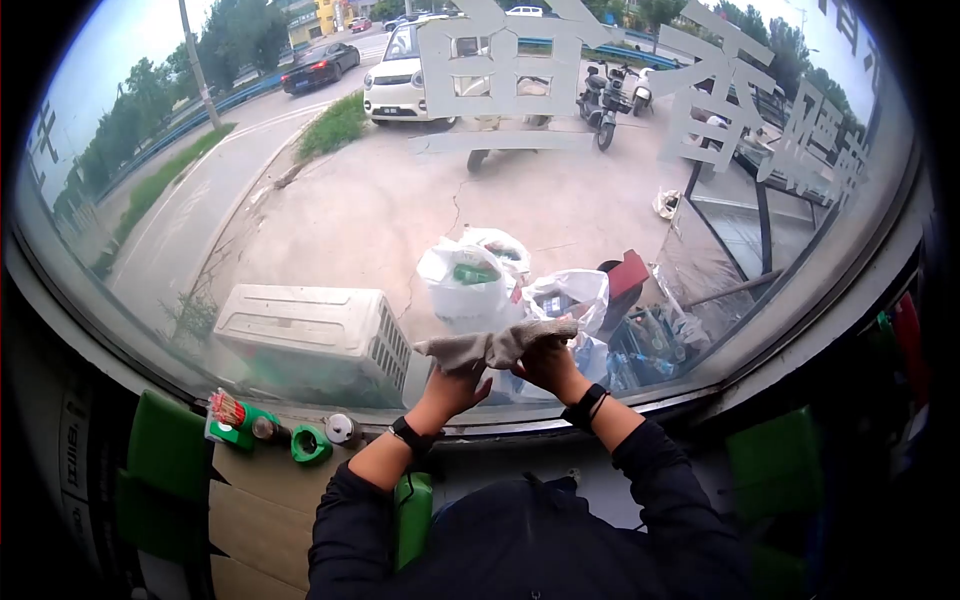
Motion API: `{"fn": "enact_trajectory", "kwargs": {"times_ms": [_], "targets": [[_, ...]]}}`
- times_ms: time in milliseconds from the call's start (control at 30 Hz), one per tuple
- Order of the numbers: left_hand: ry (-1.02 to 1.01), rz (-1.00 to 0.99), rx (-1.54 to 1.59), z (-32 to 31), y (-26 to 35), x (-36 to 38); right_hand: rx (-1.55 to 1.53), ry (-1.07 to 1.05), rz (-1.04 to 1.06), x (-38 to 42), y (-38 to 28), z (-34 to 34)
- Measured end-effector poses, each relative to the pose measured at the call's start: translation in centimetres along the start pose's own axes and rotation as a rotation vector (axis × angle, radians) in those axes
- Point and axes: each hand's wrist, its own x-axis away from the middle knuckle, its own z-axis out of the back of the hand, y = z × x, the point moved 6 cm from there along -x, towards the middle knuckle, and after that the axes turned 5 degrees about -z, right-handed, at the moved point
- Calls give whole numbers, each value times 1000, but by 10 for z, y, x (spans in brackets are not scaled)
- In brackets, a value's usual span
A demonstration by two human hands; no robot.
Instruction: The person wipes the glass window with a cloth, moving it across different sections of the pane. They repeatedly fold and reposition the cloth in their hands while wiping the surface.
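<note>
A greyish-beige cloth (pixel 500 346) is stretched sideways between my two hands, in front of the large window pane (pixel 340 225). My left hand (pixel 454 391) grips the cloth's left part from below, its thumb pointing towards the middle. The right part is held by my right hand (pixel 552 366), fingers mostly hidden behind the fabric. Between the hands the cloth is bunched and creased. Both forearms reach forward over the window sill (pixel 480 428), with a dark band on each wrist.
At left, a wooden table (pixel 260 500) bears a green box of toothpicks (pixel 228 420), a green ring-shaped holder (pixel 310 445) and a lidded jar (pixel 343 430). Green chairs (pixel 165 450) flank me. Outside stand a white air-conditioner unit (pixel 310 330), bags (pixel 465 285) and bottles (pixel 645 340).
</note>
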Motion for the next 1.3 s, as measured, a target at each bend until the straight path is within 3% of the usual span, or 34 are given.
{"fn": "enact_trajectory", "kwargs": {"times_ms": [67, 100, 133, 200, 267, 300, 367, 400, 467, 500, 533, 567, 633, 667, 700, 800, 867, 900, 967, 1067, 1133, 1167, 1200, 1300], "targets": [[-85, -23, 84, -2, -8, 5, 6, -80, 17, 7, 10, -4], [-176, -28, 67, 7, -14, 1, -43, -19, 78, -7, 5, 23], [-127, -52, 28, 25, -16, -6, -63, -13, 107, -20, 3, 41], [62, -60, -168, 98, -11, -37, -57, 219, 154, -56, -4, 99], [195, 108, -117, 157, -35, -60, 24, 443, 97, -95, -9, 164], [464, 19, -293, 185, -40, -67, -30, 489, 63, -115, -11, 198], [524, 8, -296, 226, -47, -92, -71, 602, 64, -141, -17, 234], [510, 33, -194, 231, -51, -101, -100, 596, 55, -152, -20, 238], [585, 5, -260, 227, -41, -109, -76, 647, -18, -157, -27, 230], [585, 21, -266, 211, -43, -105, -85, 577, -38, -156, -29, 215], [508, 25, -275, 194, -40, -100, -100, 507, -57, -151, -29, 193], [381, 73, -370, 170, -40, -90, -102, 609, 14, -135, -32, 167], [251, 60, -227, 116, -32, -62, -207, 117, -67, -107, -29, 94], [91, 39, -55, 81, -29, -48, -150, 254, 2, -80, -32, 68], [58, -8, -64, 66, -16, -32, -119, 120, -43, -54, -24, 23], [-226, -188, -30, 15, -30, 10, -107, -6, 104, -8, -23, -1], [-249, -264, -155, 16, -48, 10, -110, 183, 215, -8, -19, 7], [-106, -332, -260, 48, -37, -4, -91, 205, 206, -18, -21, 22], [-84, -206, -225, 89, -40, -30, -69, 286, 197, -48, -28, 70], [133, -40, -127, 172, -41, -79, -51, 346, 120, -105, -24, 133], [448, -154, -249, 228, -39, -101, -12, 526, 111, -140, -33, 199], [386, -145, -211, 253, -40, -115, -7, 580, 70, -155, -33, 222], [474, -103, -85, 270, -46, -120, -23, 672, 61, -166, -34, 243], [561, -55, -294, 276, -59, -119, -31, 781, 60, -178, -38, 258]]}}
